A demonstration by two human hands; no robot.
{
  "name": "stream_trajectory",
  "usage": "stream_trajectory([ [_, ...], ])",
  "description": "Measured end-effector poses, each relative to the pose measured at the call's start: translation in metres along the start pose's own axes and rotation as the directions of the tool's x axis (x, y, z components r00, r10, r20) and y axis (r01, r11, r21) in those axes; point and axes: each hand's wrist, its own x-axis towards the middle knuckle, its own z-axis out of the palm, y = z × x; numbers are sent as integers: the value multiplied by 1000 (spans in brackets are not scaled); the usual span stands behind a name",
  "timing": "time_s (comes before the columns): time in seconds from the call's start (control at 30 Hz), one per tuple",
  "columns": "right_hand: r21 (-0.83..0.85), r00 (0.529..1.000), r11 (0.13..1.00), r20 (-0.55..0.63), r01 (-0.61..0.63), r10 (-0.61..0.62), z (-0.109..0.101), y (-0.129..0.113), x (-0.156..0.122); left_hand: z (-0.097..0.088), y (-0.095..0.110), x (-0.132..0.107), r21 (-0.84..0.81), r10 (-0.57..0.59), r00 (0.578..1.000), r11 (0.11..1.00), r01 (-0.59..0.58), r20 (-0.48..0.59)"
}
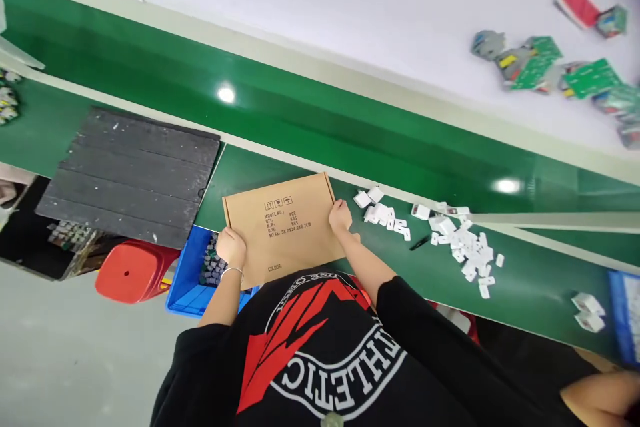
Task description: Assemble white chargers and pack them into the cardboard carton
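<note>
I hold a flat brown cardboard piece (285,227) with black printed text by its two side edges. My left hand (231,247), a thin bracelet on its wrist, is closed on the left edge. My right hand (341,217) grips the right edge. The cardboard lies partly on the green work surface (280,167) and partly over a blue bin (187,287) that holds small grey parts. My black T-shirt with red and white print fills the bottom of the view.
Several small white parts (465,247) and a black pen (419,242) lie right of the cardboard. A dark slatted board (135,173) sits to the left, a red stool (131,271) below it. Green circuit boards (540,67) lie on the white table beyond the green belt.
</note>
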Motion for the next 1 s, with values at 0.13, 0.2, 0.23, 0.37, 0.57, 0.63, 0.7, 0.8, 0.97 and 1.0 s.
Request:
stream_trajectory([
  [0.13, -28, 991, 1000, -134, -3, 0, -39, 32, 21, -1, -6, 2, -74, -57, 997, 995, 61, 48],
  [0.2, -74, 985, 996, -170, -51, 37, -66, 51, 41, 1, -9, 2, -120, -83, 993, 988, 93, 79],
  [0.23, -102, 985, 992, -162, -77, 59, -78, 59, 51, 2, -11, 2, -144, -94, 991, 984, 107, 94],
  [0.37, -214, 997, 973, 0, -81, 83, -97, 78, 80, 5, -17, -2, -225, -141, 977, 959, 175, 157],
  [0.57, -241, 989, 968, 144, 69, -35, -75, 96, 43, -3, -24, -11, -268, -122, 965, 946, 185, 233],
  [0.63, -205, 986, 974, 150, 99, -69, -76, 106, 26, -5, -25, -12, -264, -86, 966, 953, 151, 244],
  [0.7, -165, 986, 980, 139, 111, -89, -82, 114, 16, -6, -25, -12, -253, -58, 969, 960, 120, 240],
  [0.8, -119, 988, 983, 81, 137, -128, -93, 115, 12, -5, -23, -15, -231, -40, 974, 969, 92, 224],
  [0.97, -27, 948, 952, 101, 306, -302, -82, 81, 10, -4, -19, -20, -199, -53, 976, 975, 97, 213],
  [1.0, -3, 934, 944, 144, 330, -326, -74, 72, 9, -6, -18, -19, -194, -53, 974, 976, 96, 219],
])
